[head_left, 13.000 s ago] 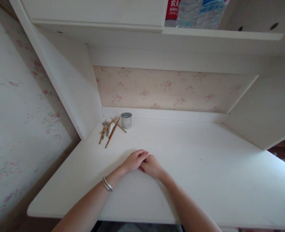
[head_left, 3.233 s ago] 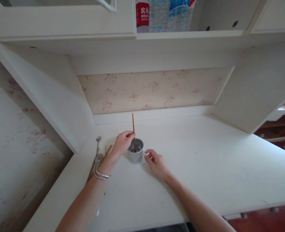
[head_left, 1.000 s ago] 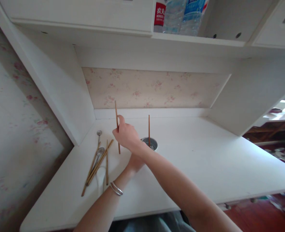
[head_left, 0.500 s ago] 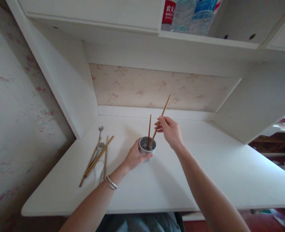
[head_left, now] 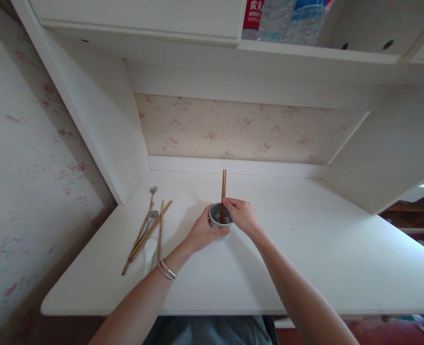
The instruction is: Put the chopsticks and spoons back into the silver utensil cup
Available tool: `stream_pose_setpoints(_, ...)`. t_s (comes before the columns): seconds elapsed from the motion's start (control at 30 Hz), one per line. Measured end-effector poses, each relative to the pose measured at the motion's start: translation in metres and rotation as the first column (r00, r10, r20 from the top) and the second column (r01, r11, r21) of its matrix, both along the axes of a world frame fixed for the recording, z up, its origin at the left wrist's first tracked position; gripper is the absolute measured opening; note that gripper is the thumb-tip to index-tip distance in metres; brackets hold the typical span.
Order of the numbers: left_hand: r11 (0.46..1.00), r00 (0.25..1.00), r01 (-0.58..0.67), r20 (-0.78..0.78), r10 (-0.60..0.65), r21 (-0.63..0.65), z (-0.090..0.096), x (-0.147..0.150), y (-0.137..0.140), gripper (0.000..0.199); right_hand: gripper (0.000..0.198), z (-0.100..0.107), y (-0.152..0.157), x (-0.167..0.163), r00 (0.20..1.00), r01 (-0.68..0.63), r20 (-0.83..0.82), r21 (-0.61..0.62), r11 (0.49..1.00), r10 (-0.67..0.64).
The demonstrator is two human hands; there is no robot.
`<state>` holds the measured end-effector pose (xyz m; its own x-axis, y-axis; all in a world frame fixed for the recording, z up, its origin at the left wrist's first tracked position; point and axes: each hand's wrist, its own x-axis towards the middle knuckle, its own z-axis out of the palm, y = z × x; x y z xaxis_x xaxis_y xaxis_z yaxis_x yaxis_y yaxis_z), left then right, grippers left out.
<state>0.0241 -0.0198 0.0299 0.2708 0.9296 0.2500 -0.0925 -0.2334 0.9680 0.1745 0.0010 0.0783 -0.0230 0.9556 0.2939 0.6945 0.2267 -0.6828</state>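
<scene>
My left hand (head_left: 202,233) is wrapped round a round metal utensil holder (head_left: 216,212) with holes in its base, which stands on the white desk. Two wooden chopsticks (head_left: 223,183) rise side by side from inside it. The fingers of my right hand (head_left: 243,214) pinch at the chopsticks just above the rim; whether they grip one or both is hard to see. Left of my hands lie several loose chopsticks (head_left: 160,229), a metal spoon (head_left: 152,216), a small round-bowled metal spoon (head_left: 153,190) and a white spoon (head_left: 150,249), partly hidden by my left forearm.
The white desk (head_left: 305,258) runs beneath a shelf unit, with a side panel (head_left: 85,96) at left and another at right. Plastic bottles (head_left: 274,21) stand on the upper shelf. Flowered wallpaper (head_left: 212,129) covers the back wall.
My right hand has moved left and down to the holder. The slanted chopstick it held now stands upright beside the other one. My left hand keeps its hold on the holder.
</scene>
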Motion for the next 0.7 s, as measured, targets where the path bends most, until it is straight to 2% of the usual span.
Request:
stream_pose_setpoints(0.1,1.000,1.000,0.016,0.007,-0.016,0.008,-0.001,-0.001,0.001,0.076,0.041,-0.004,-0.002,0.001,0.996,-0.016,-0.091,-0.039,0.999,0.012)
stream_pose_setpoints(0.2,0.999,0.999,0.034,0.012,-0.034,0.011,-0.001,-0.002,0.001,0.074,0.043,-0.009,-0.008,0.005,0.936,-0.108,-0.345,-0.093,0.990,0.070)
stream_pose_setpoints(0.33,0.997,0.997,0.073,0.014,-0.073,0.013,0.002,-0.002,-0.001,0.067,0.081,-0.026,-0.024,0.007,0.738,-0.358,-0.639,-0.101,0.928,0.215)
stream_pose_setpoints(0.43,0.996,0.997,0.065,-0.032,-0.063,0.061,0.005,0.001,-0.001,0.062,0.105,-0.043,-0.031,0.005,0.652,-0.402,-0.719,-0.059,0.914,0.240)
stream_pose_setpoints(0.5,0.994,0.994,0.064,-0.090,-0.056,0.088,0.009,0.001,-0.002,0.060,0.102,-0.052,-0.031,0.003,0.650,-0.356,-0.724,-0.021,0.934,0.231)
stream_pose_setpoints(0.6,0.985,0.970,0.093,-0.236,-0.057,0.144,0.019,-0.010,-0.002,0.069,0.077,-0.056,-0.027,0.002,0.692,-0.319,-0.675,0.033,0.947,0.257)
stream_pose_setpoints(0.7,0.972,0.882,0.083,-0.470,0.031,0.219,0.035,-0.038,-0.001,0.069,0.068,-0.056,-0.026,0.002,0.712,-0.302,-0.648,0.062,0.951,0.269)
